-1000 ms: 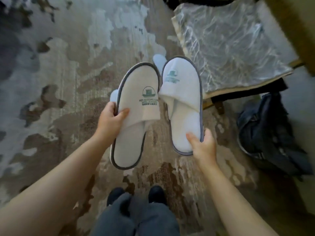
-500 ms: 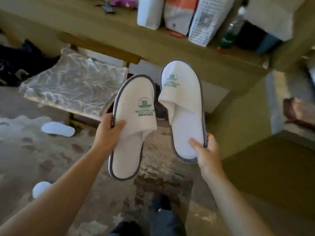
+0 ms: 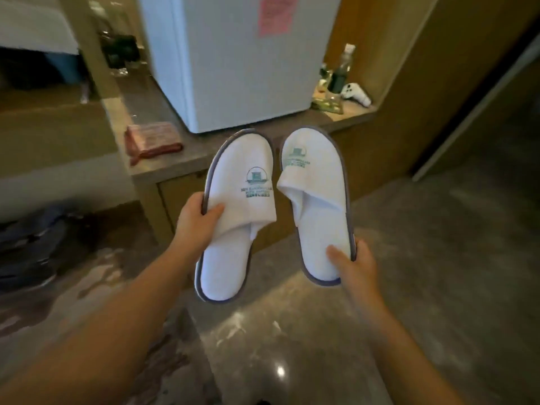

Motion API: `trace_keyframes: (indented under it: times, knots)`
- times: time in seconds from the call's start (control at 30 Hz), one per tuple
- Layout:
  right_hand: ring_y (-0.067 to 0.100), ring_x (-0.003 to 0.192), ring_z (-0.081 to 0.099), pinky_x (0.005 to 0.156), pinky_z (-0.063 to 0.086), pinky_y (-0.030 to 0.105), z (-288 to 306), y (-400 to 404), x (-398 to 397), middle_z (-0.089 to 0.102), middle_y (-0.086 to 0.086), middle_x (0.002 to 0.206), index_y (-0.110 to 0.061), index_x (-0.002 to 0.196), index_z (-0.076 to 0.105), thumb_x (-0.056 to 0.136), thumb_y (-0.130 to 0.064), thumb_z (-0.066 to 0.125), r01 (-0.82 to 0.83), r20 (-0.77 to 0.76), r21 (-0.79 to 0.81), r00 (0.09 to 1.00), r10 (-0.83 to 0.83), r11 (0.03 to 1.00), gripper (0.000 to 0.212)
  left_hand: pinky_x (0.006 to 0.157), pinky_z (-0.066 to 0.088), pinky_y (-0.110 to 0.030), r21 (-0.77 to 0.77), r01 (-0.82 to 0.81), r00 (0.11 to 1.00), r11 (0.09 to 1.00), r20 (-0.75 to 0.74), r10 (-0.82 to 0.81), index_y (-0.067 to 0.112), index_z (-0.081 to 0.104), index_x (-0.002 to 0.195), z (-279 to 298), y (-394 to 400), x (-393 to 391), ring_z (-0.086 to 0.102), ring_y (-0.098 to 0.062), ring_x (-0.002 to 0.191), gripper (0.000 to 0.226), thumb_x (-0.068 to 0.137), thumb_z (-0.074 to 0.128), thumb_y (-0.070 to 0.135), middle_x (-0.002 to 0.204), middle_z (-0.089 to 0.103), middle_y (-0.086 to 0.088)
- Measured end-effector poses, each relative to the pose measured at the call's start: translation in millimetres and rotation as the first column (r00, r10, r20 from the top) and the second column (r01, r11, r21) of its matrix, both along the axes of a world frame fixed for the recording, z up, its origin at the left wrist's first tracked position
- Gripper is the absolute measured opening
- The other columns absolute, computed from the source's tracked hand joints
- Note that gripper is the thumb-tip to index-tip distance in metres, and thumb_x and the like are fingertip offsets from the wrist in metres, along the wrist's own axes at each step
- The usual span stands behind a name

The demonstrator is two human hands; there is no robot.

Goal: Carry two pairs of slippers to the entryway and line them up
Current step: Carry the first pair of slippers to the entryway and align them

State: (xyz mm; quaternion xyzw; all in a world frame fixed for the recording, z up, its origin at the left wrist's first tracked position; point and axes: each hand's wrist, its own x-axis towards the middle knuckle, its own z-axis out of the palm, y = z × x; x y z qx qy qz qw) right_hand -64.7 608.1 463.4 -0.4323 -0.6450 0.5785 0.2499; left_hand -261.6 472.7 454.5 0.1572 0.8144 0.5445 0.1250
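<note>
I hold two white slippers with grey trim and a green logo, toes pointing away from me, side by side in mid-air. My left hand (image 3: 196, 224) grips the left slipper (image 3: 236, 217) at its left edge, thumb on the upper. My right hand (image 3: 355, 266) grips the right slipper (image 3: 317, 200) at its heel, thumb on the insole. Their toe ends nearly touch. Whether more slippers lie beneath these two is hidden.
A low wooden cabinet (image 3: 163, 168) stands straight ahead with a white mini fridge (image 3: 242, 59) on it, a red folded cloth (image 3: 152, 138) to its left and bottles (image 3: 339, 77) to its right. Dark clothing (image 3: 32, 244) lies on the floor at left. Glossy stone floor (image 3: 438, 258) stretches right.
The view has swung right, from the patterned carpet and plastic-covered board to the cabinet with the fridge. Both hands keep the same grip on the slippers.
</note>
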Motion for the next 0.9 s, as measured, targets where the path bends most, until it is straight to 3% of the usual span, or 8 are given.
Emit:
trace_keyframes:
  times: [0.2, 0.3, 0.37, 0.43, 0.57, 0.7, 0.9]
  knots:
    - [0.024, 0.095, 0.052, 0.074, 0.044, 0.034, 9, 115, 89, 0.053, 0.008, 0.107, -0.008, 0.116, 0.045, 0.081, -0.012, 0.059, 0.297, -0.019, 0.005, 0.955, -0.297, 0.955, 0.038, 0.061, 0.042, -0.024, 0.036, 0.327, 0.945, 0.944, 0.007, -0.328, 0.018, 0.044, 0.095, 20, 173, 68, 0.049, -0.010, 0.076, 0.013, 0.087, 0.048, 0.027, 0.082, 0.048, 0.005]
    - [0.018, 0.087, 0.053, 0.069, 0.045, 0.031, 5, 159, 122, 0.053, 0.002, 0.099, -0.010, 0.114, 0.045, 0.082, -0.011, 0.059, 0.412, -0.041, -0.006, 0.910, -0.412, 0.911, 0.035, 0.058, 0.041, -0.023, 0.039, 0.417, 0.909, 0.908, 0.005, -0.418, 0.018, 0.044, 0.094, 22, 245, 89, 0.047, -0.009, 0.072, 0.011, 0.087, 0.049, 0.025, 0.078, 0.046, 0.008]
    - [0.010, 0.078, 0.053, 0.062, 0.045, 0.026, 1, 190, 138, 0.053, -0.002, 0.090, -0.015, 0.104, 0.046, 0.081, -0.009, 0.059, 0.473, -0.047, -0.013, 0.880, -0.473, 0.881, 0.027, 0.057, 0.040, -0.023, 0.028, 0.467, 0.884, 0.884, 0.013, -0.467, 0.019, 0.043, 0.094, 19, 292, 99, 0.048, -0.008, 0.072, 0.011, 0.087, 0.049, 0.025, 0.079, 0.046, 0.008]
    - [0.006, 0.075, 0.052, 0.062, 0.044, 0.029, -4, 227, 149, 0.053, -0.005, 0.083, -0.017, 0.096, 0.044, 0.080, -0.006, 0.058, 0.529, -0.039, -0.010, 0.848, -0.529, 0.849, 0.023, 0.062, 0.043, -0.026, 0.031, 0.515, 0.856, 0.856, 0.033, -0.516, 0.020, 0.043, 0.095, 12, 341, 106, 0.050, -0.012, 0.077, 0.011, 0.087, 0.048, 0.026, 0.082, 0.048, 0.005]
    - [0.018, 0.078, 0.054, 0.073, 0.042, 0.037, -11, 317, 149, 0.056, 0.003, 0.089, -0.013, 0.099, 0.047, 0.080, -0.005, 0.058, 0.599, -0.027, 0.012, 0.801, -0.598, 0.801, 0.023, 0.069, 0.044, -0.032, 0.038, 0.558, 0.826, 0.829, 0.076, -0.559, 0.020, 0.043, 0.097, -2, 441, 107, 0.053, -0.019, 0.088, 0.013, 0.087, 0.048, 0.026, 0.095, 0.050, -0.001]
    - [0.023, 0.089, 0.052, 0.076, 0.042, 0.037, -6, 421, 123, 0.053, 0.009, 0.100, -0.009, 0.104, 0.047, 0.081, -0.004, 0.057, 0.587, -0.021, -0.005, 0.809, -0.587, 0.809, 0.025, 0.059, 0.041, -0.023, 0.027, 0.556, 0.825, 0.831, 0.106, -0.555, 0.020, 0.043, 0.097, -6, 536, 93, 0.051, -0.012, 0.079, 0.014, 0.087, 0.049, 0.027, 0.087, 0.049, 0.003]
    - [0.023, 0.090, 0.051, 0.079, 0.044, 0.038, -8, 533, 102, 0.053, 0.008, 0.101, -0.007, 0.108, 0.047, 0.081, -0.003, 0.058, 0.541, 0.012, -0.032, 0.841, -0.541, 0.840, 0.029, 0.058, 0.042, -0.023, -0.014, 0.521, 0.847, 0.853, 0.131, -0.515, 0.018, 0.043, 0.095, -2, 640, 73, 0.050, -0.009, 0.075, 0.013, 0.087, 0.049, 0.027, 0.080, 0.047, 0.007]
